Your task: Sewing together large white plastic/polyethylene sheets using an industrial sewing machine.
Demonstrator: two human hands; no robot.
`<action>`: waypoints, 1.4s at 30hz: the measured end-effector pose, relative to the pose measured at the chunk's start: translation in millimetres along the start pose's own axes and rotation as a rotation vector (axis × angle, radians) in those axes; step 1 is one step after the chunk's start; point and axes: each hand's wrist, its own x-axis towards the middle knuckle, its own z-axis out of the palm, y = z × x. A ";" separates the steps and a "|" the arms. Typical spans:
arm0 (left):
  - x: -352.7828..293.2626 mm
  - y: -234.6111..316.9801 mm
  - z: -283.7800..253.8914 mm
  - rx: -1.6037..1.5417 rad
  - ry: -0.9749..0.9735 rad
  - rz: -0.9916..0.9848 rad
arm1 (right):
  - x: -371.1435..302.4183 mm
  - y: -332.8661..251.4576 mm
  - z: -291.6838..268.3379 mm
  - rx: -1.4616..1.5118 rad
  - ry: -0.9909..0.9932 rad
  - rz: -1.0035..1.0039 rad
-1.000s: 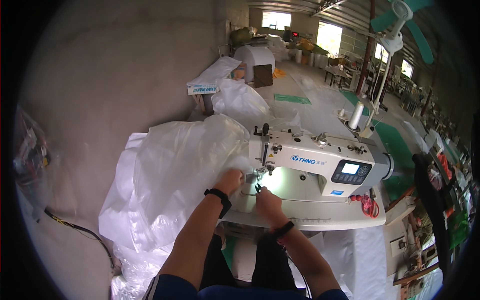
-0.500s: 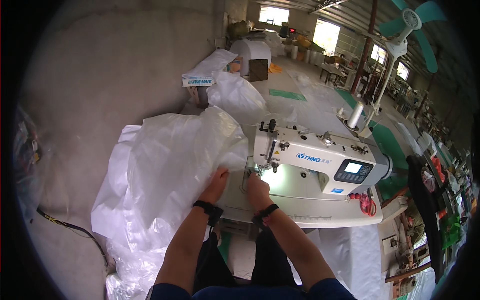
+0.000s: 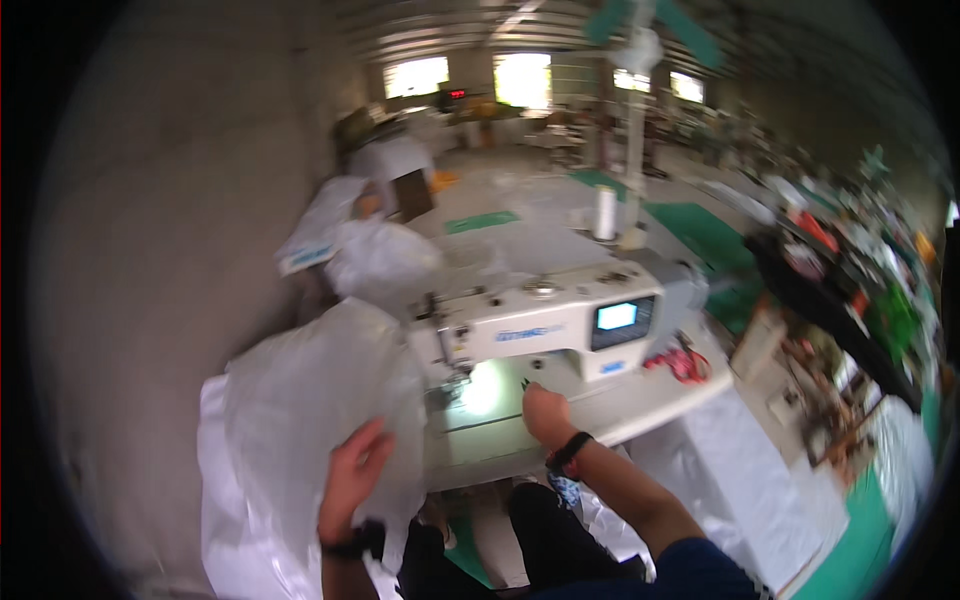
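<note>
A white sewing machine stands on its pale table, its lamp lighting the spot by the needle. My right hand is closed over the table, right of the needle area. A small dark tip pokes out above its fingers; what it belongs to is too small to name. Left of the table, my left hand is raised with its fingers apart, in front of a large white plastic sheet. It looks empty, and I cannot tell whether it touches the sheet. Motion blurs the view.
A thread cone stands behind the machine. Red scissors-like handles lie at the table's right end. White sheeting hangs below the right edge. A standing fan rises behind, and a grey wall runs along the left.
My view has swung to the right. My left hand has come away from the table edge and opened; my right hand has moved right, away from the needle, with a dark tip now showing.
</note>
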 end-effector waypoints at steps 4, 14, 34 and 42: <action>-58.9 161.0 -56.4 -0.040 -1.275 0.342 | 8.1 28.2 8.2 -0.263 0.069 0.106; -66.4 192.0 0.6 -0.584 -2.174 -0.473 | -134.4 -103.4 51.6 0.283 0.002 -0.733; -145.7 169.7 -51.3 -0.814 -1.593 -0.116 | -222.7 -150.9 95.6 0.884 -0.904 -0.420; -138.2 140.0 -56.0 -0.851 -1.433 0.063 | -213.4 -174.3 88.4 0.991 -1.041 -0.171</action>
